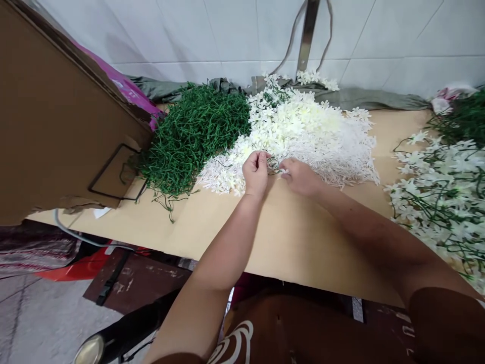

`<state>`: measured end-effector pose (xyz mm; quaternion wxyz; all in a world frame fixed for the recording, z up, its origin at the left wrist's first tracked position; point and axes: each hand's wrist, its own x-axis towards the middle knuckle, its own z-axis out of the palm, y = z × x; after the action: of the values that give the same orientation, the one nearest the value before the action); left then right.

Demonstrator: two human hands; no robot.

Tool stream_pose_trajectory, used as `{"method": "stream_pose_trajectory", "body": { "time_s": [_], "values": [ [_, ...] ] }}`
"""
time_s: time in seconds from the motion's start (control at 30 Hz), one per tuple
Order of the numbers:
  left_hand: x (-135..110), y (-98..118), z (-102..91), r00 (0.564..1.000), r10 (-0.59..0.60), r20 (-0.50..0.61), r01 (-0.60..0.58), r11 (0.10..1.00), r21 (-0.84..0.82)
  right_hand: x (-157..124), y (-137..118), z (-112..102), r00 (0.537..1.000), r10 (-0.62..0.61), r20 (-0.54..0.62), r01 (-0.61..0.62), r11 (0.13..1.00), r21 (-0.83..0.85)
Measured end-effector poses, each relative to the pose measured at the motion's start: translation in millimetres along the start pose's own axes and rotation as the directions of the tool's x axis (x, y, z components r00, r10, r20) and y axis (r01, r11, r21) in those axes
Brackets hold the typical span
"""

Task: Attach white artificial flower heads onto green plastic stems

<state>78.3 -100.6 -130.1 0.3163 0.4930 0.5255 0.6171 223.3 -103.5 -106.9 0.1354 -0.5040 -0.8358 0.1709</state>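
My left hand (256,173) is closed in a pinch at the front edge of the flower heap, with a thin green stem at its fingertips. Facing it, my right hand (300,176) has its fingers bent together; a small white piece shows at the tips, too small to make out fully. Behind both hands spreads a heap of loose white artificial flowers (295,119), with thin white strands (337,159) on its right side. To the left lies a pile of green artificial stems (200,126). Both forearms reach over the cardboard-covered table (295,232).
At the right lies a pile of white flowers on green stems (447,202). A large cardboard box (60,111) stands at the left beside a black wire frame (113,174). A tiled wall (235,35) with a metal post (307,38) rises behind the table.
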Motion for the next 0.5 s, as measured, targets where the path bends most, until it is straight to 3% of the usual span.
{"method": "stream_pose_trajectory", "body": {
  "time_s": [0.1, 0.17, 0.27, 0.37, 0.43, 0.5],
  "values": [
    [10, 1, -9.4, 0.989, -0.01, -0.145, 0.013, 1.0, 0.014, 6, -4, -5, 1.0, 0.001, -0.019, -0.001, 0.999, 0.034],
    [17, 2, -15.1, 0.981, -0.01, -0.193, 0.02, 0.999, 0.049, 8, -9, -4, 0.999, -0.01, 0.042, 0.011, 1.0, -0.024],
    [21, 5, -18.6, 0.991, 0.003, -0.133, 0.008, 0.996, 0.085, 7, -12, 1, 0.991, -0.029, 0.13, 0.047, 0.989, -0.14],
    [19, 5, -17.4, 0.999, 0.004, -0.049, 0.0, 0.997, 0.072, 5, -10, 4, 0.993, -0.028, 0.115, 0.045, 0.987, -0.152],
    [19, 3, -17.0, 0.996, 0.015, -0.085, -0.013, 1.0, 0.026, 5, -8, -1, 0.997, -0.014, 0.081, 0.023, 0.993, -0.116],
    [23, 0, -18.7, 0.978, 0.006, -0.207, -0.021, 0.997, -0.073, 8, -6, -12, 0.999, 0.002, 0.051, 0.002, 0.998, -0.069]
  ]
}}
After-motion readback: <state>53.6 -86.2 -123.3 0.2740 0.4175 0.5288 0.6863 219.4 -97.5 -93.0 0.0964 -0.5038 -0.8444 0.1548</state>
